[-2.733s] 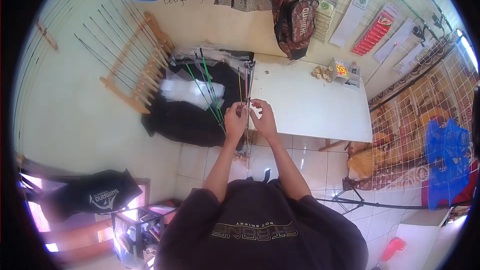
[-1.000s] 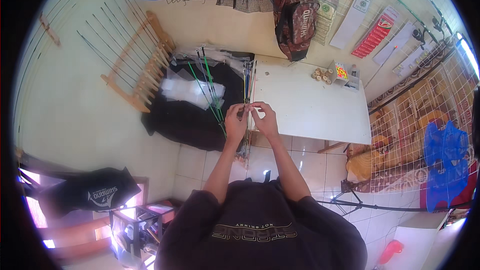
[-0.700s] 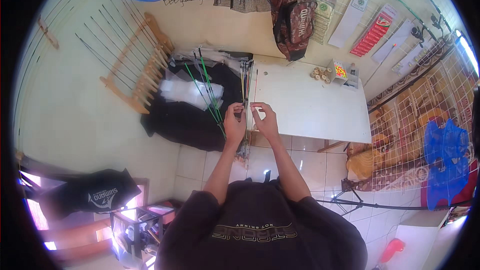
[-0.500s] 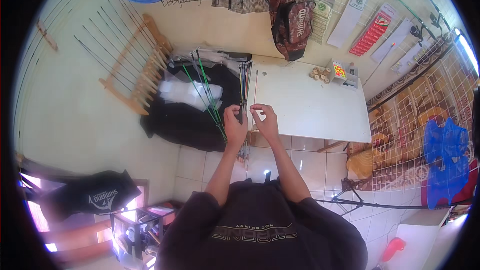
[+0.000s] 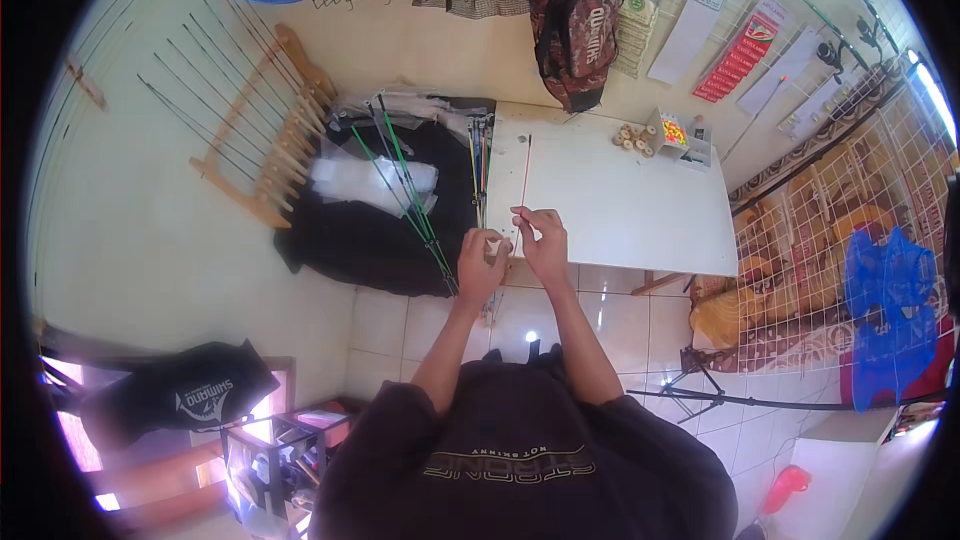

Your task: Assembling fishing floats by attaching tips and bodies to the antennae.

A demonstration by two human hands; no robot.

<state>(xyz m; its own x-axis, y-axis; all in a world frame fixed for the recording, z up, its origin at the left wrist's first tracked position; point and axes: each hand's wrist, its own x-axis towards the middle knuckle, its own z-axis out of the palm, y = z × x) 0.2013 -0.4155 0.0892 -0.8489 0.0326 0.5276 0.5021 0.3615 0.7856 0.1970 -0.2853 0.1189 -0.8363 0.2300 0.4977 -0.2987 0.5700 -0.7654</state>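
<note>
Right hand: my right hand (image 5: 545, 245) has thumb and fingertips pinching a thin red rod (image 5: 525, 180).
Left hand: my left hand (image 5: 480, 265) is curled near the rod's lower end; cannot tell whether it grips anything.
Red rod: seen against the white bench (image 5: 630, 200), near its front left corner, dark tip pointing away from me; cannot tell if it touches the top.
Slip risk: a pinch on something this slim could let it roll or swing; a loose thumb would be the cause.
Drop risk: my hands are by the front edge, so a fumble might send it to the tiled floor (image 5: 605, 320).
Rod bundle: coloured rods (image 5: 478, 170) gather at the bench's left side; a careless left wrist could knock or tangle them.
Green rods: the green rods (image 5: 405, 180) lie across the black cloth (image 5: 345, 250), near my left hand; a sideways sweep could snag them.
Bending: pushing sideways on the slender tip might snap it.
</note>
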